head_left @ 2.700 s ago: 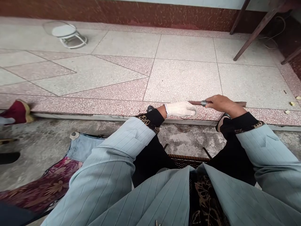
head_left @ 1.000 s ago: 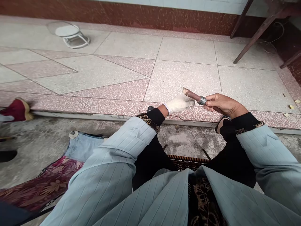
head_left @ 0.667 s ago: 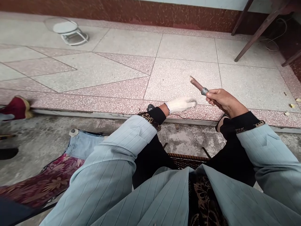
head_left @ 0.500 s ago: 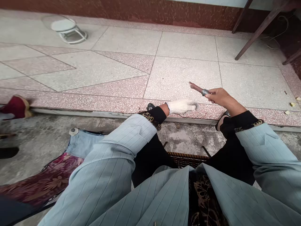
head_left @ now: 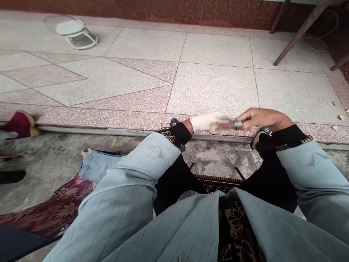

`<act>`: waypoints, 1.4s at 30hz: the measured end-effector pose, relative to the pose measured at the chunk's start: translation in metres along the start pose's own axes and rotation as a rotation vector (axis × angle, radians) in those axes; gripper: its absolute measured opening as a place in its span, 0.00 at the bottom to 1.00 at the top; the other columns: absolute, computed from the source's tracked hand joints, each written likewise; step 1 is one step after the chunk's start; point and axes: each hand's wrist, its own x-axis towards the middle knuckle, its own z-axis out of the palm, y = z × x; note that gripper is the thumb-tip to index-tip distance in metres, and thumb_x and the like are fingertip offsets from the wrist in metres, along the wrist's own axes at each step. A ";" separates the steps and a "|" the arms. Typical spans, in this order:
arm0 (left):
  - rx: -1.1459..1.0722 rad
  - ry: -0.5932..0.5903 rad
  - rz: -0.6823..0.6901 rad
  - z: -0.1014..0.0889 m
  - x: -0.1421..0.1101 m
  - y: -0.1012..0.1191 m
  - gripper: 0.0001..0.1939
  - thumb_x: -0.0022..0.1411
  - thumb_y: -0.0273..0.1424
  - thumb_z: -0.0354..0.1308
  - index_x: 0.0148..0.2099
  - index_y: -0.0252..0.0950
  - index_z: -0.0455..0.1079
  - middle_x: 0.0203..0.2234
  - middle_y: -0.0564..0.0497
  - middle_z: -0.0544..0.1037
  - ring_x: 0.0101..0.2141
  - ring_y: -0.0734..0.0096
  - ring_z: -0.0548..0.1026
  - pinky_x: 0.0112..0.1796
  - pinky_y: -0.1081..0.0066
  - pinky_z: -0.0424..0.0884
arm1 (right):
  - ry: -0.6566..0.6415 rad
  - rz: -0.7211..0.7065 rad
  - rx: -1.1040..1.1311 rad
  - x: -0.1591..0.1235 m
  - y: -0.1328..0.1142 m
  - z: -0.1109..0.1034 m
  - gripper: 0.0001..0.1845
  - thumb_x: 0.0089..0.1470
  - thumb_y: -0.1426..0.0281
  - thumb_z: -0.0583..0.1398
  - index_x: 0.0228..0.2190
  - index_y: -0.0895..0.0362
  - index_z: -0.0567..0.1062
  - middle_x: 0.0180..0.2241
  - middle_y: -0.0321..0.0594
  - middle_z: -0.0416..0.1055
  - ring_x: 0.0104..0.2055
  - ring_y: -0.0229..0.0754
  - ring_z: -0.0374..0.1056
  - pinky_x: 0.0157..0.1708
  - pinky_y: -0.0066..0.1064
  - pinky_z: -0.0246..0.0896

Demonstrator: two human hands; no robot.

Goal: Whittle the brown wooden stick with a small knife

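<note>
A speckled tiled floor (head_left: 212,87) runs past a step. Over its edge, the bare right hand (head_left: 261,119) grips a blurred metal-banded stick (head_left: 231,125); the white-gloved left hand (head_left: 209,122) lies closed against its tip.

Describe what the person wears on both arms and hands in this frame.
The left hand wears a white knitted work glove; the right hand is bare. Both arms have pale blue pinstriped jacket sleeves over black inner cuffs edged with gold embroidery. Motion blur hides finer detail at the hands.
</note>
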 end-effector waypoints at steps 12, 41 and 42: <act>0.104 -0.105 -0.009 0.003 0.009 -0.011 0.15 0.66 0.40 0.53 0.39 0.34 0.71 0.24 0.54 0.67 0.22 0.79 0.62 0.24 0.76 0.58 | 0.862 0.284 -0.209 0.014 0.016 -0.010 0.13 0.55 0.61 0.63 0.33 0.60 0.79 0.24 0.39 0.68 0.24 0.36 0.60 0.26 0.32 0.54; 0.220 -0.015 -0.036 0.003 0.009 -0.002 0.14 0.66 0.38 0.49 0.39 0.34 0.70 0.24 0.53 0.68 0.23 0.78 0.64 0.25 0.75 0.59 | 0.801 0.034 0.101 0.004 0.010 -0.007 0.16 0.51 0.57 0.66 0.34 0.57 0.78 0.23 0.37 0.65 0.24 0.36 0.57 0.24 0.31 0.54; 0.275 -0.033 -0.038 0.003 0.009 -0.002 0.15 0.66 0.39 0.49 0.39 0.34 0.71 0.24 0.54 0.67 0.23 0.77 0.64 0.26 0.75 0.59 | 0.819 0.087 0.035 0.007 0.012 -0.008 0.16 0.50 0.58 0.67 0.34 0.57 0.79 0.22 0.37 0.65 0.24 0.36 0.57 0.24 0.31 0.53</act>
